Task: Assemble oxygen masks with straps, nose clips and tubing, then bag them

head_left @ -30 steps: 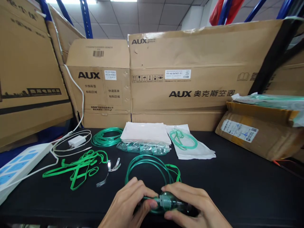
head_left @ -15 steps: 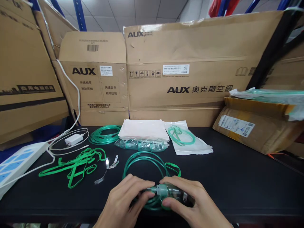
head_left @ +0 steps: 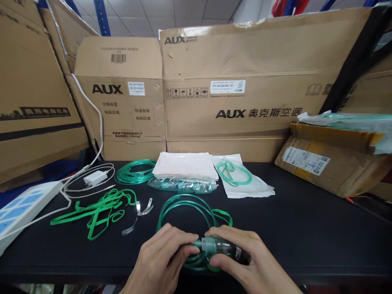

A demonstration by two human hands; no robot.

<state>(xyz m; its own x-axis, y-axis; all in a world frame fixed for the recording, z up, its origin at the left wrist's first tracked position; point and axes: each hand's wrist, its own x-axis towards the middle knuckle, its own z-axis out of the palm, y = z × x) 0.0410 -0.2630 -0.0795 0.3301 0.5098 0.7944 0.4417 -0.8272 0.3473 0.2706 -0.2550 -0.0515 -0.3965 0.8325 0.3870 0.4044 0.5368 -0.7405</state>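
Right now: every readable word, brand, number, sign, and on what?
"AUX": small AUX carton
"分拣标签 粘贴区域": same carton
"快递面单 粘贴区域": same carton
"300kgf": same carton
"AUX", upper left: wide carton
"AUX 奥克斯空调": wide carton
"KFR-46G": wide carton's white label
"25": same label
Umbrella, wineglass icons: wide carton
Too small or blurred: remaining carton print, far-left carton, parcel box's shipping label

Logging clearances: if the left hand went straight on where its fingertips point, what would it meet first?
Beyond the tube end it pinches, the left hand would probably meet the green connector, then the right hand; depth is unclear.
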